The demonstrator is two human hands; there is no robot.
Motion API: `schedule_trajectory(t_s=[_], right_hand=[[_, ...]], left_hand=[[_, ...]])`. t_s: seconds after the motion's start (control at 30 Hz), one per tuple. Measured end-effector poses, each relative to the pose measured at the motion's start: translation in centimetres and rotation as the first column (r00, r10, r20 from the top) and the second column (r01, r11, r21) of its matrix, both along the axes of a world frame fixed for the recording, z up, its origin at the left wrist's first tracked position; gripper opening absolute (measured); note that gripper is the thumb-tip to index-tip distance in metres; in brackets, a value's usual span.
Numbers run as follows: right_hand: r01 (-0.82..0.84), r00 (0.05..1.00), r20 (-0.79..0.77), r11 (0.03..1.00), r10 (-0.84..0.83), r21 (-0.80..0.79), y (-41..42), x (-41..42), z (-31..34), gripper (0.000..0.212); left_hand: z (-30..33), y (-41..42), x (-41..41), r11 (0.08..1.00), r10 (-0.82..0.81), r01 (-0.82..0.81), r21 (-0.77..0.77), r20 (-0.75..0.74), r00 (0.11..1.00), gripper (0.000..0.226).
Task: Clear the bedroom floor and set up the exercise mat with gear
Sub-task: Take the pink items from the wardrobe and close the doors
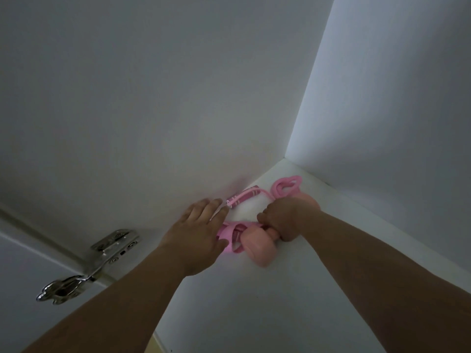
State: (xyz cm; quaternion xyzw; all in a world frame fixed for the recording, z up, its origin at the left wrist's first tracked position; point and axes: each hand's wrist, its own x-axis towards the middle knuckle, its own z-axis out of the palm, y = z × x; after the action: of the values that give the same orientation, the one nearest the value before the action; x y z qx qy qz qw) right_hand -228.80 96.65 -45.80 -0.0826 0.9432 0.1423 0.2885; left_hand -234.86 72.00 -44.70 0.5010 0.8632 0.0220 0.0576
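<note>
A pink dumbbell point(257, 247) lies on a white cupboard shelf point(293, 289), and my right hand point(283, 220) grips its bar between the two heads. A pink skipping rope lies behind it: a striped handle point(242, 196) against the back wall and a coil of cord point(285, 186) near the corner. A folded pink band point(230, 234) sits left of the dumbbell's near head. My left hand point(201, 230) reaches in with fingers straight, lying over the band, its fingertips near the rope handle.
The shelf is closed in by a white back wall point(178, 98) and a white side wall point(395, 110) meeting in a corner at the right. A metal door hinge point(102, 256) is fixed at the lower left, on the cupboard's edge.
</note>
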Motion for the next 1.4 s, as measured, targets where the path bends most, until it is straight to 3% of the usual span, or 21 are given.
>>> schedule_trajectory(t_s=[0.13,0.23,0.43,0.57,0.67,0.77,0.87,1.0,1.13,1.23,1.4], right_hand=[[0.034,0.999,-0.014,0.999,-0.034,0.013,-1.2,0.9,0.4,0.026],[0.049,0.998,-0.036,0.999,-0.048,0.023,-2.5,1.9,0.8,0.028],[0.286,0.958,0.013,0.952,-0.286,-0.112,-6.1,4.3,2.0,0.025],[0.385,0.923,0.024,0.923,-0.385,-0.008,-9.6,5.8,7.2,0.033],[0.51,0.86,0.049,0.852,-0.508,-0.116,-12.4,7.6,13.9,0.035],[0.534,0.845,0.076,0.832,-0.529,-0.151,-16.1,10.3,24.1,0.027],[0.545,0.838,0.117,0.827,-0.533,-0.138,-19.6,13.6,34.7,0.028],[0.671,0.741,0.211,0.703,-0.637,-0.235,-24.4,18.0,50.0,0.01],[0.732,0.681,0.306,0.635,-0.665,-0.249,-29.8,21.6,65.5,0.02],[0.745,0.665,0.288,0.639,-0.689,-0.191,-33.9,22.9,70.9,0.013],[0.725,0.687,0.242,0.665,-0.685,-0.178,-40.9,24.1,74.4,0.022]], left_hand=[[0.2,-0.8,0.1,1.0,0.005,-0.005,-0.014,-0.006,1.0,0.086],[0.5,-1.7,0.7,0.999,0.029,-0.029,-0.027,0.027,0.999,0.09],[1.0,-4.7,1.5,0.997,0.07,-0.067,-0.037,0.092,0.993,0.081],[4.8,-7.4,2.5,0.987,0.106,-0.085,-0.138,0.156,0.982,0.066],[10.4,-10.1,4.6,0.979,0.134,-0.09,-0.185,0.238,0.962,0.076],[18.6,-12.2,6.4,0.973,0.175,-0.116,-0.201,0.307,0.935,0.066],[29.6,-14.2,8.8,0.976,0.161,-0.099,-0.194,0.339,0.927,0.064],[45.2,-18.9,11.7,0.978,0.167,-0.11,-0.176,0.352,0.921,0.064],[60.8,-24.7,15.2,0.979,0.196,-0.158,-0.129,0.389,0.9,0.062],[66.5,-28.3,16.5,0.981,0.193,-0.176,-0.08,0.385,0.903,0.059],[70.1,-34.1,16.1,0.985,0.17,-0.144,-0.098,0.358,0.918,0.056]])
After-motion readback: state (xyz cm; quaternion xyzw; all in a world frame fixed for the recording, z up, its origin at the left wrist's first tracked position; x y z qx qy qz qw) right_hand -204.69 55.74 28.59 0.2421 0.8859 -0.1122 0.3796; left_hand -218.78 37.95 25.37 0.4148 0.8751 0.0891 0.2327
